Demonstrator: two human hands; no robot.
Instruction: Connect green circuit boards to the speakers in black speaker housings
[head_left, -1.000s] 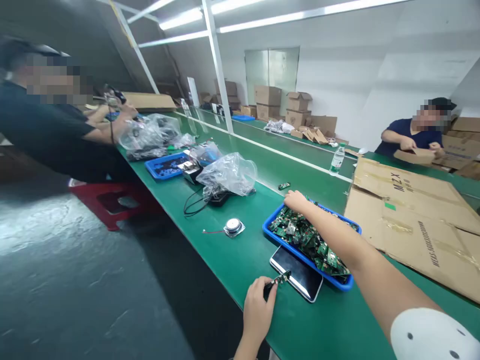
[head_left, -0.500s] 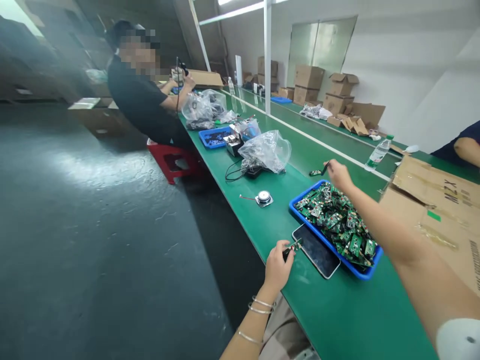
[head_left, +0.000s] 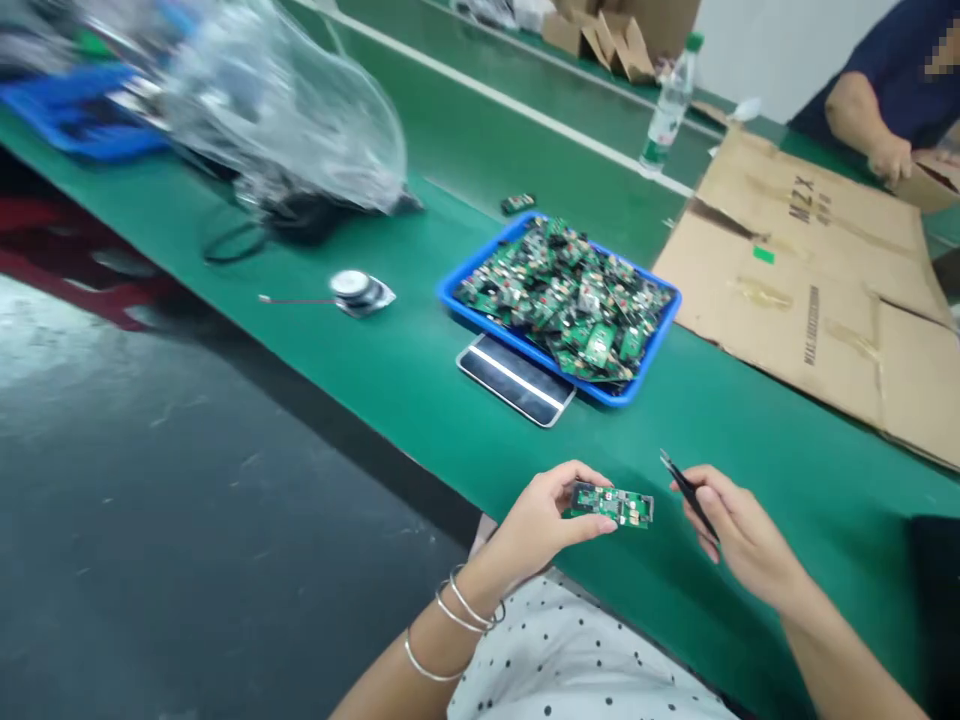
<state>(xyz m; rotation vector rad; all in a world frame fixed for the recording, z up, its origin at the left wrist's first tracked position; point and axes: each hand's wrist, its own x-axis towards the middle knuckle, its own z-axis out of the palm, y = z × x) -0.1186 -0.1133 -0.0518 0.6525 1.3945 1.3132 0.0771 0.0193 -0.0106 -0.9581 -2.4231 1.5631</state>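
Observation:
Between the thumb and fingers of my left hand (head_left: 551, 515) is a green circuit board (head_left: 613, 505), its component side facing up, held above the table near my lap. My right hand (head_left: 739, 530) grips black tweezers (head_left: 694, 495), whose tips point up and left, apart from the board. Beyond both hands stands a blue tray (head_left: 448, 290) heaped with circuit boards (head_left: 570, 295). A phone (head_left: 517, 380) with a strip of light reflected on its screen lies against the tray's near side. One loose board (head_left: 517, 204) rests behind the tray.
A round speaker-like part (head_left: 360, 292) with a thin red wire lies left of the tray. Farther left are a clear plastic bag (head_left: 292, 110) and another blue tray (head_left: 97, 150). Flattened cardboard (head_left: 810, 270) and a water bottle (head_left: 667, 110) are at the right, where another person's hand (head_left: 890, 160) shows.
My right hand has come back from beyond the tray to near my left hand, still with the tweezers. My left hand now holds the board flat in view. The camera has turned right and down.

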